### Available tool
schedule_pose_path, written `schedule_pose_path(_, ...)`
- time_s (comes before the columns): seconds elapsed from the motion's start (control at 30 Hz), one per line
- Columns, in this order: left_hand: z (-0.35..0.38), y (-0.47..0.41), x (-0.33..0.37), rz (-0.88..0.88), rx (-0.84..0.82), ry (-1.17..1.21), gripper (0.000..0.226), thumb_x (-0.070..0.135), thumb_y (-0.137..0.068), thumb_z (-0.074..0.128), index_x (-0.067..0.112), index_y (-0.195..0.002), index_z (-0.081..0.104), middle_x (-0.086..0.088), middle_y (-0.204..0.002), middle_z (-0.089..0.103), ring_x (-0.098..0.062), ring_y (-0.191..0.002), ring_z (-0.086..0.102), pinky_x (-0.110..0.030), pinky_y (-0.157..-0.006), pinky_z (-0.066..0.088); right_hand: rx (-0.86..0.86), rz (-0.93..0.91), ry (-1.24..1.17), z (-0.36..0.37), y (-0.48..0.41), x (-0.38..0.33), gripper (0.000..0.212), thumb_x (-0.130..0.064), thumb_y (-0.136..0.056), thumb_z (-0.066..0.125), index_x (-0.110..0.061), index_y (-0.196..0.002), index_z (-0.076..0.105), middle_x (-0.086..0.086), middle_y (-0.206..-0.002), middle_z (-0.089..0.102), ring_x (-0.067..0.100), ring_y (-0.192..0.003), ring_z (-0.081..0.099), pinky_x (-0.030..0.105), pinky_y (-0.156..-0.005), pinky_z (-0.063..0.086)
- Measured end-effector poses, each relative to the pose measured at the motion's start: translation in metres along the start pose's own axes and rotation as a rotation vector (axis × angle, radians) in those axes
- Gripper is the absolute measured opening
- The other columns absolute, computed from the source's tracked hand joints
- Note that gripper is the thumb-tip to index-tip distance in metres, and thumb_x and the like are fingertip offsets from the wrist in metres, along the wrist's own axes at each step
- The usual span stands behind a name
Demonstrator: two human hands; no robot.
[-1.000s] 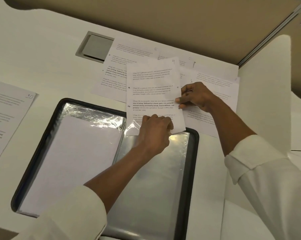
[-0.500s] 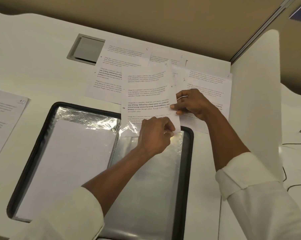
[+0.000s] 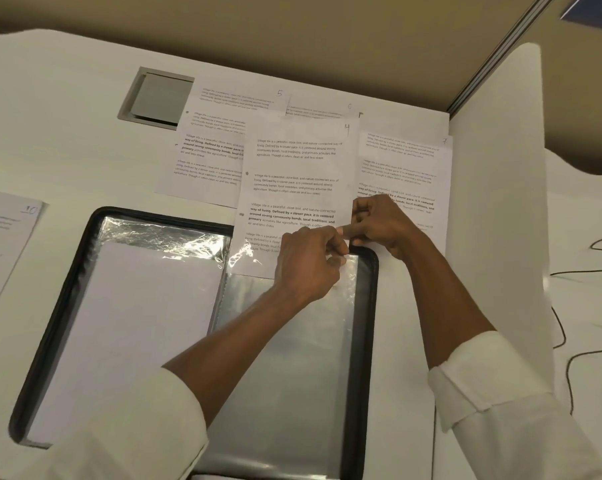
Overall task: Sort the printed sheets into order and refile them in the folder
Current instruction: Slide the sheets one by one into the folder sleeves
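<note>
my left hand (image 3: pixel 310 268) and right hand (image 3: pixel 379 223) are both pinching sheet 4 (image 3: pixel 297 168) at its lower right corner. its bottom end lies over the top of the open folder (image 3: pixel 369 341) on the worktop (image 3: pixel 67 116).

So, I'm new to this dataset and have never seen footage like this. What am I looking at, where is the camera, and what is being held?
There is no machine here. A person works with bare hands, and the single camera sits on their head, looking down at a white desk. The arm coming in from the lower left ends in the left hand, and the other arm ends in the right hand.

In front lies an open black-rimmed folder of clear plastic sleeves. The left sleeve holds a white sheet.

The sheet marked 5, the sheet marked 7 and the sheet marked 10 lie loose on the desk.

Both hands pinch the sheet marked 4 with their fingers near its lower right corner, at the top of the right sleeve.
</note>
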State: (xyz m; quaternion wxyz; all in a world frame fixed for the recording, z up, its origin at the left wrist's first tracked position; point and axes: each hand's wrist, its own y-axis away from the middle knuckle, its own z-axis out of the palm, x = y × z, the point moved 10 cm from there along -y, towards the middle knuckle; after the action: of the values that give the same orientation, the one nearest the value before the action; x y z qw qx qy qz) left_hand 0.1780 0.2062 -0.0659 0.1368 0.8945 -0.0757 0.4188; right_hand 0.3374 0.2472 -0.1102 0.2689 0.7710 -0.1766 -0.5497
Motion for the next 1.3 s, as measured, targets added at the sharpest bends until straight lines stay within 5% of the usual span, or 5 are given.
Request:
schedule_pose_path(0.4, -0.108, -0.023, -0.07, -0.168, 0.342, -0.184, 0.024, 0.032, -0.085, 0.086, 0.023, -0.1, 0.071, -0.001, -0.113, 0.065, -0.025, -0.112, 0.057, -0.047, -0.1, 0.047, -0.013, -0.044, 0.074, 0.003, 0.011, 0.003, 0.045, -0.004, -0.072, 0.094, -0.005, -0.114, 0.077, 0.011, -0.098, 0.081, 0.027, -0.089, 0.079, 0.021, -0.069, 0.062)
schedule_pose_path(0.77, -0.145, -0.08, -0.13, -0.492, 0.143, 0.193, 0.038, 0.025, -0.075, 0.097, 0.01, -0.1, 0.072, -0.003, -0.103, 0.077, -0.023, -0.094, 0.076, -0.042, -0.09, 0.064, -0.089, -0.054, 0.098, 0.012, 0.013, 0.003, 0.047, -0.008, -0.073, 0.094, -0.017, -0.116, 0.079, 0.007, -0.103, 0.082, 0.039, -0.103, 0.075, 0.045, -0.092, 0.063)
schedule_pose_path(1.0, -0.135, -0.072, -0.132, -0.455, 0.082, 0.13, 0.031, 0.016, -0.072, 0.098, 0.011, -0.091, 0.075, -0.003, -0.096, 0.08, -0.023, -0.091, 0.077, -0.045, -0.086, 0.065, 0.009, -0.071, 0.051, 0.003, 0.015, -0.004, 0.033, -0.029, -0.082, 0.089, -0.014, -0.108, 0.077, 0.007, -0.094, 0.081, 0.022, -0.073, 0.07, 0.029, -0.069, 0.06)
schedule_pose_path(1.1, -0.135, -0.062, -0.131, -0.411, 0.098, 0.055, 0.031, 0.017, -0.073, 0.098, 0.012, -0.093, 0.076, -0.004, -0.09, 0.078, -0.024, -0.089, 0.077, -0.045, -0.087, 0.065, 0.097, -0.05, -0.085, 0.0, 0.012, 0.0, 0.031, -0.02, -0.084, 0.088, -0.004, -0.107, 0.075, 0.014, -0.097, 0.081, 0.022, -0.083, 0.079, 0.039, -0.08, 0.065)
schedule_pose_path(1.3, -0.134, -0.044, -0.124, -0.372, 0.071, -0.071, 0.027, 0.016, -0.076, 0.095, 0.017, -0.092, 0.074, -0.002, -0.085, 0.077, -0.021, -0.085, 0.075, -0.044, -0.089, 0.063, 0.088, -0.034, 0.047, 0.009, 0.022, 0.011, 0.02, -0.02, -0.08, 0.093, -0.011, -0.089, 0.077, 0.002, -0.072, 0.075, 0.006, -0.057, 0.066, 0.023, -0.06, 0.051)
